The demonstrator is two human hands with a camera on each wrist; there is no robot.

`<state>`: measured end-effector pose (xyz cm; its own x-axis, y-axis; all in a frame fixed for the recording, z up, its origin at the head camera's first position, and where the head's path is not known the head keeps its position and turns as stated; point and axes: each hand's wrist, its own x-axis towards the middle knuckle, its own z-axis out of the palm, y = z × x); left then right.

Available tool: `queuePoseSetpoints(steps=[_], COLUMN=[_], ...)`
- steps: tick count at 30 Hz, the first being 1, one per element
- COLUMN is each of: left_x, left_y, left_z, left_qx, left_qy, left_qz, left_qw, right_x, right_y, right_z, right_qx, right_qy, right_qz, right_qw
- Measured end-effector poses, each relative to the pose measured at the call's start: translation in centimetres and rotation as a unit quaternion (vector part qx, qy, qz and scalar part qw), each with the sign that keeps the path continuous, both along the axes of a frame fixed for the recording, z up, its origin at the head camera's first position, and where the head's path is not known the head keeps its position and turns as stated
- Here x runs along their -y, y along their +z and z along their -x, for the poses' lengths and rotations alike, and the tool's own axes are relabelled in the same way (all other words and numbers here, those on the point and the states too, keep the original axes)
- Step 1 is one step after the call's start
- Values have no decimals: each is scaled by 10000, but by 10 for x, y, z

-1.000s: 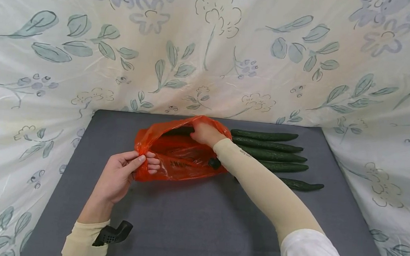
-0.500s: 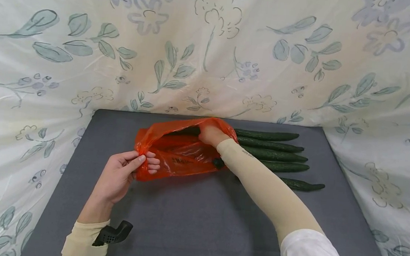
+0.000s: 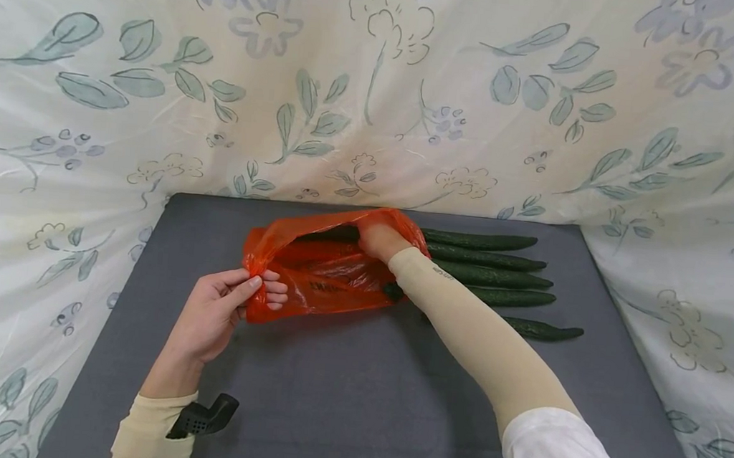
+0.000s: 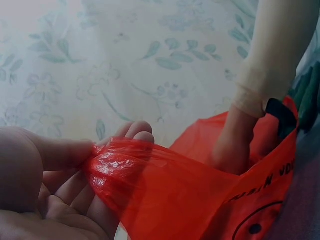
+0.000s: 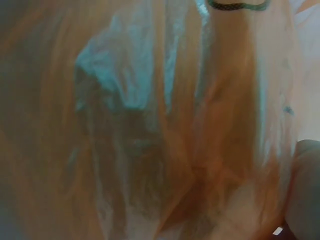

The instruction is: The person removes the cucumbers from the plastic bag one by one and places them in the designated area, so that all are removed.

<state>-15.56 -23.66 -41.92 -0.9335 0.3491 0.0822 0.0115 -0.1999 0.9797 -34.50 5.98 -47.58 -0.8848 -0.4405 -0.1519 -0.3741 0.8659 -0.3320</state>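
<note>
My left hand (image 3: 224,311) pinches the gathered edge of a thin red plastic bag (image 3: 336,295) between thumb and fingers. The left wrist view shows the film bunched at the thumb, with other fingers behind it. My right hand (image 3: 382,239) is inside the bag's wide mouth, its fingers hidden. A dark green cucumber (image 3: 334,234) shows inside the bag, right up against the right hand; I cannot tell whether the fingers grip it. Wrinkled, blurred film (image 5: 190,125) fills most of the right wrist view.
Several long cucumbers (image 3: 495,276) lie side by side on the dark grey table (image 3: 340,399), right of the bag. My right forearm (image 3: 481,339) passes over some of them. A floral cloth (image 3: 377,100) hangs behind the table and at its sides.
The right hand has shifted slightly right inside the bag, and the bag's right rim has moved right with it. The left hand holds its place.
</note>
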Motion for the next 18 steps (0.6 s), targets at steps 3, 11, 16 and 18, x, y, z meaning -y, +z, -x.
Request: queuePoseSetpoints(steps=[3,11,16,18], left_x=[-1,-2,-1,-2], left_y=[0,0,2,3], left_z=[0,0,-2,-2], left_qx=[7,-19,-49,-44], left_qy=[21,194,443,336], left_qz=[79,160,252,208], left_qw=[10000,9997,9987,9992], right_x=[-3,-6,0,1], right_y=[-2,7,18,19], right_z=[-1,-12,-19,-21], right_qx=[-104,351,526,666], right_qy=[87,-4,25,-2], right_qz=[160,789,623,609], right_qw=[9998,9963,9967,9959])
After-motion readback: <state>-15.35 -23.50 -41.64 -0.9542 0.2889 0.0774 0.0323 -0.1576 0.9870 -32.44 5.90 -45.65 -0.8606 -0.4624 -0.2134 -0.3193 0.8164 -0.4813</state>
